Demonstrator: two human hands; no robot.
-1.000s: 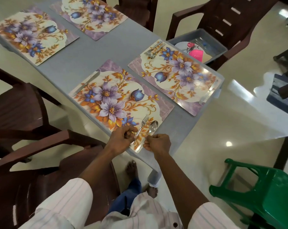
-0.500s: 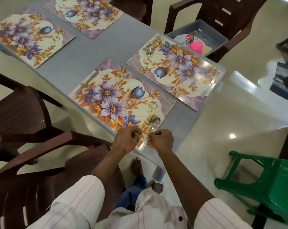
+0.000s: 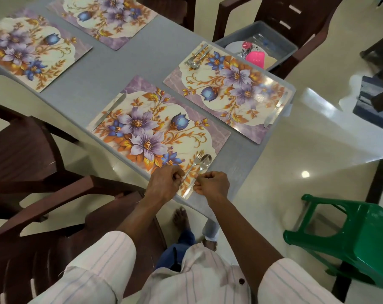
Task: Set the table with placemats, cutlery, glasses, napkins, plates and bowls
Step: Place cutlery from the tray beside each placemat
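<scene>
Steel fork (image 3: 194, 164) & silver spoon (image 3: 205, 161) at 5 o'clock on purple-floral rectangular placemat (image 3: 155, 119); L hand (image 3: 164, 185) pinches fork handle, R hand (image 3: 213, 184) pinches spoon's.

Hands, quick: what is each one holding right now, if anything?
Left hand: fingers curled, pinching the handle of the fork.
Right hand: fingers curled, pinching the handle of the spoon.

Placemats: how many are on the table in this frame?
4. Nearest placemat at the person's edge; right placemat beside the grey bin; far-left placemat and top placemat, both cropped by the frame. More may lie out of view.
</scene>
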